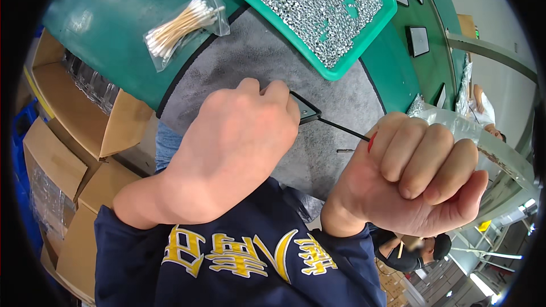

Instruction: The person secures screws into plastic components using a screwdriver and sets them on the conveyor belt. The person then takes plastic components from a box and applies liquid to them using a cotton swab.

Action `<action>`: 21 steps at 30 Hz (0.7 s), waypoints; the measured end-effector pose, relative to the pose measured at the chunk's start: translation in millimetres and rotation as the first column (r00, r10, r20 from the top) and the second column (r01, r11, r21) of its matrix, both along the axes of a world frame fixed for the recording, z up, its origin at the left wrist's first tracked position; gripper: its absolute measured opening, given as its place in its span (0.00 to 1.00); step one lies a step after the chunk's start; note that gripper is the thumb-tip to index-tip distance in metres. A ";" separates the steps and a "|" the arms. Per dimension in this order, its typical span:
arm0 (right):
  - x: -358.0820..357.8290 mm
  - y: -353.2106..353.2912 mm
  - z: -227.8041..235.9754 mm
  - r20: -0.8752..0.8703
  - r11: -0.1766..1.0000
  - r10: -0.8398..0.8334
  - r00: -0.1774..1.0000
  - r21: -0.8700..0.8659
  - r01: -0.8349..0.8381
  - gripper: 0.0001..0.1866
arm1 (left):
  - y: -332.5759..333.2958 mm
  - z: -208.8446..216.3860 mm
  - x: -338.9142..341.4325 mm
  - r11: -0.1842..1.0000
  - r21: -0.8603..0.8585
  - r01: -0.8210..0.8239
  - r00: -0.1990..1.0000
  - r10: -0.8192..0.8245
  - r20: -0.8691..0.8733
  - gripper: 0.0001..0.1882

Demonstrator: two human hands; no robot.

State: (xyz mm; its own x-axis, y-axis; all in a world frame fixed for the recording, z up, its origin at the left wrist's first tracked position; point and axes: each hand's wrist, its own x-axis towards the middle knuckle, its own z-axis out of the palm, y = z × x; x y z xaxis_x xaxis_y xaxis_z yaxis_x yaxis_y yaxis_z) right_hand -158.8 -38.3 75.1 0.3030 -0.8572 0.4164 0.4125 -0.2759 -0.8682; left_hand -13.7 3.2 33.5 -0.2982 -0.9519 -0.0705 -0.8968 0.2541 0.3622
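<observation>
My left hand (239, 131) is closed round a small flat piece with a black frame and a grey face (307, 109), most of it hidden under the fingers. My right hand (418, 173) is curled tight round a thin tool with a black shaft (344, 129); a bit of red shows at the grip, which looks like a screwdriver handle. The shaft's tip meets the framed piece at its corner. Both hands are above a grey fabric mat (227, 59). A short thin metal pin or bit (344, 150) lies on the mat beside my right hand.
A green tray (334, 73) of small silvery nuts stands at the far side. Cotton swabs (179, 28) in a clear bag lie far left. Several dark-framed panels (418, 41) rest on the green table at right. Open cardboard boxes (74, 102) stand left. Two other people (415, 253) are at right.
</observation>
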 end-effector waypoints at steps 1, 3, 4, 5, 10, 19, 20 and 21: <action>1.0 -0.1 0.3 -0.009 1.000 0.000 1.000 -0.006 0.000 0.21 | 0.7 -0.2 0.2 1.000 0.001 -0.002 1.000 0.002 0.012 0.05; 1.7 0.4 0.4 -0.025 1.000 -0.006 1.000 -0.020 0.005 0.20 | 1.2 -0.2 1.1 1.000 0.001 -0.001 1.000 0.001 0.025 0.05; 0.9 1.3 0.3 -0.031 1.000 -0.011 0.999 -0.028 0.010 0.20 | 0.8 -0.2 1.6 1.000 -0.007 0.000 1.000 0.000 0.003 0.04; 0.1 2.0 0.3 -0.037 0.999 -0.017 0.999 -0.035 0.015 0.20 | 0.3 -0.3 2.3 1.000 -0.015 0.001 1.000 -0.001 -0.018 0.04; -14.1 5.8 -3.6 -0.006 0.999 -0.005 1.000 -0.054 0.004 0.21 | -3.8 -2.6 10.6 0.999 -0.039 0.003 0.993 -0.008 -0.119 0.04; -24.3 29.5 -12.4 0.016 0.991 -0.068 0.998 -0.111 0.070 0.22 | -6.1 -1.4 7.5 0.999 -0.029 -0.012 0.987 0.007 -0.161 0.03; -20.5 30.9 -9.8 -0.041 0.990 -0.059 0.997 -0.134 0.053 0.22 | -6.7 -0.5 7.8 1.000 -0.023 -0.008 0.988 0.004 -0.156 0.03; -16.4 32.2 -7.3 -0.099 0.987 -0.051 0.994 -0.156 0.035 0.22 | -7.1 0.7 8.2 1.000 -0.018 -0.003 0.988 0.000 -0.152 0.04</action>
State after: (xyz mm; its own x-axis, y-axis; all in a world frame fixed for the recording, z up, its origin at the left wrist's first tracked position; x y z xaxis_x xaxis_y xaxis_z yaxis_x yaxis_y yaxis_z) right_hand -175.1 -6.1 67.8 0.3151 -0.7983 0.5133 0.3087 -0.4253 -0.8508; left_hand -5.5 -3.9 34.1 -0.3026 -0.9531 -0.0074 -0.8321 0.2604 0.4897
